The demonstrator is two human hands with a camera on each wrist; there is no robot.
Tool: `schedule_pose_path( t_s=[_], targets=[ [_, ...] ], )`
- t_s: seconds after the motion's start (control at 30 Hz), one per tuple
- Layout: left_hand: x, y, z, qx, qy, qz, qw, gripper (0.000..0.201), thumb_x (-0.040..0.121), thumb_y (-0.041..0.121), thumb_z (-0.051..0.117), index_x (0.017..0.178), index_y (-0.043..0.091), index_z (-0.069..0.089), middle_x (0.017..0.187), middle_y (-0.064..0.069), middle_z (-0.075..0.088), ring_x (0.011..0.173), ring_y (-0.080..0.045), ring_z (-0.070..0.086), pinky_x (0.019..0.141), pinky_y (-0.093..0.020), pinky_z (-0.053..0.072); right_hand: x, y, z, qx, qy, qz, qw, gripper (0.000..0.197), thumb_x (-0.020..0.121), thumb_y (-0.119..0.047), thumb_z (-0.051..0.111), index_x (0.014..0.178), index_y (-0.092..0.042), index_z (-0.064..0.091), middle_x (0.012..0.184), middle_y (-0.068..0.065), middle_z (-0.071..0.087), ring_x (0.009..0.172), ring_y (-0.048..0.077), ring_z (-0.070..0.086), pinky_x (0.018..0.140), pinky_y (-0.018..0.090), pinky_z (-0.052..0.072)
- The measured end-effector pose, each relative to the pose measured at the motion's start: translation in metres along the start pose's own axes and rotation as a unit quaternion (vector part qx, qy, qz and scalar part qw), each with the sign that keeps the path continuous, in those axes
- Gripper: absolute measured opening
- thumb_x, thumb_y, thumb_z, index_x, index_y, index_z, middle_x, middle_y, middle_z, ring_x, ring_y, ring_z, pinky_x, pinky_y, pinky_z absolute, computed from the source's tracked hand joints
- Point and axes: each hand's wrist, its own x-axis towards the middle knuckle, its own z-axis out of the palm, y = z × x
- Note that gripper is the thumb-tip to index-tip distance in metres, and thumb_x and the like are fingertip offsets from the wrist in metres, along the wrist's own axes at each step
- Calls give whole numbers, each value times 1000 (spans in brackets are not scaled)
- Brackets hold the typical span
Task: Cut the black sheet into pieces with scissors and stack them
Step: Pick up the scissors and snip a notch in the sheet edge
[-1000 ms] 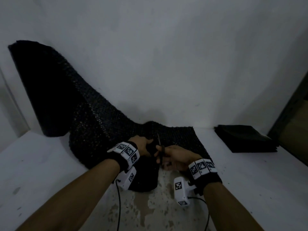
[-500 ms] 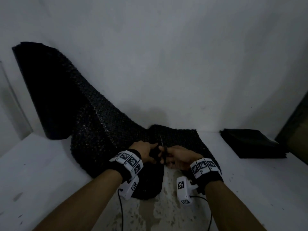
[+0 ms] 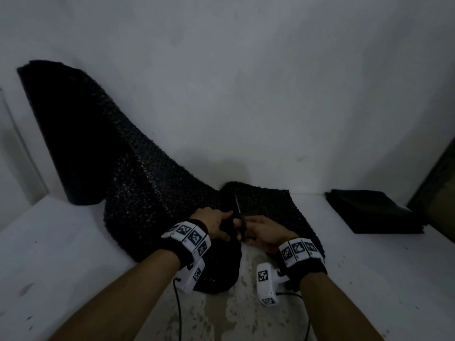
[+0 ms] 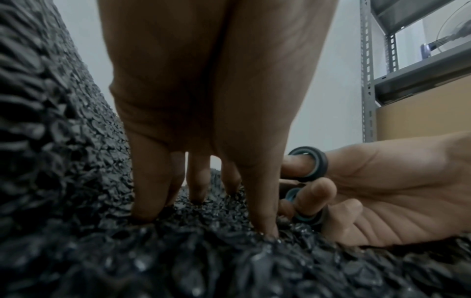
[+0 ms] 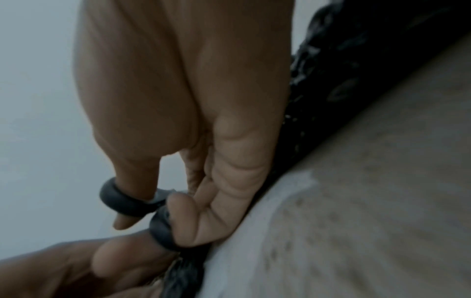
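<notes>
black sheet [image 3: 138, 193]: black, bumpy glinting weave
scissors [image 4: 309, 164]: dark grey handle rings, blue inner lining
stack [image 3: 374, 211]: plain black
worktop [image 3: 61, 254]: white, worn brownish patch at front
wristbands [image 3: 192, 236]: white tiles, black square codes
shelf rack [image 4: 367, 70]: grey

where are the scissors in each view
Head: scissors at centre, between both hands, blades pointing away over the black sheet.
Left wrist: handle rings at right of centre, on right hand.
Right wrist: rings at lower left.
Shared landmark: the rings on the right hand's fingers.
</notes>
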Motion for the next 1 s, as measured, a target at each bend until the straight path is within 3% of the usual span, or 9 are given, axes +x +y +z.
schedule_pose_path(
  t_s=[0.1, 0.2, 0.33, 0.4, 0.5, 0.6, 0.73, 0.83, 1.0],
  targets=[
    [-3, -2, -2, -32, 11, -10, 999, 90, 86, 54, 68, 158, 34, 18, 151, -7, 45, 131, -29, 49, 103, -34, 45, -7, 3, 1, 8, -22, -19, 1000, 28, 92, -22, 67, 110, -1, 69, 78, 10, 67, 76, 19, 66, 83, 32, 56],
    [-2, -9, -13, -99, 59, -44, 992, 73, 86, 48, 69, 149, 25, 43, 140, -9, 56, 122, -29, 56, 101, -36, 49, -15, 3, 2, -1, -50, -37, 998, 21, 82, -30, 77, 97, -15, 75, 84, 7, 66, 79, 17, 63, 97, 42, 44],
    [1, -12, -50, -162, 277, -68, 945, 30, 92, 27, 59, 105, 3, 70, 105, -17, 71, 97, -33, 67, 84, -38, 54, -27, 3, 0, -1, -59, -68, 996, 20, 83, -30, 78, 97, -19, 70, 89, 2, 63, 84, 14, 63, 92, 42, 41],
    [0, -5, -75, -220, 322, -39, 920, 33, 95, 20, 58, 121, 2, 65, 116, -17, 69, 107, -32, 64, 93, -36, 51, -34, 3, 0, 5, -62, -86, 994, 25, 84, -28, 77, 104, -16, 68, 89, 1, 63, 83, 14, 63, 88, 38, 43],
    [2, 6, -107, -307, 252, -25, 917, 42, 98, 32, 56, 137, 16, 52, 138, -8, 55, 126, -28, 53, 101, -32, 42, -47, 3, -2, 11, -63, -102, 993, 26, 90, -20, 70, 114, -10, 66, 90, 1, 63, 83, 13, 62, 85, 32, 48],
    [6, 9, -117, -304, 217, -10, 928, 25, 99, 34, 55, 111, 15, 66, 117, -7, 64, 111, -28, 60, 86, -31, 45, -60, 3, -5, 12, -66, -107, 992, 27, 94, -13, 65, 120, -6, 64, 88, -2, 65, 82, 12, 61, 78, 24, 51],
    [-2, 17, -119, -336, 225, 33, 914, 15, 98, 22, 59, 104, 9, 63, 97, 3, 59, 102, -18, 52, 79, -27, 43, -72, -3, -8, 17, -84, -113, 990, 36, 90, -17, 67, 125, -9, 64, 88, -2, 65, 83, 12, 60, 81, 26, 49],
    [-9, 19, -125, -381, 229, 33, 895, 37, 97, 22, 61, 131, 6, 59, 127, -2, 57, 122, -18, 49, 97, -24, 36, -77, -10, -7, 26, -89, -122, 988, 41, 91, -15, 64, 131, -5, 60, 85, 1, 64, 82, 14, 60, 80, 26, 49],
    [-16, 22, -138, -439, 218, 51, 870, 8, 92, 15, 65, 93, 10, 70, 101, -8, 68, 104, -28, 64, 98, -35, 45, -85, -28, -2, 32, -98, -139, 985, 39, 94, -15, 61, 132, -4, 61, 85, 6, 61, 81, 13, 61, 75, 22, 51]
  ],
)
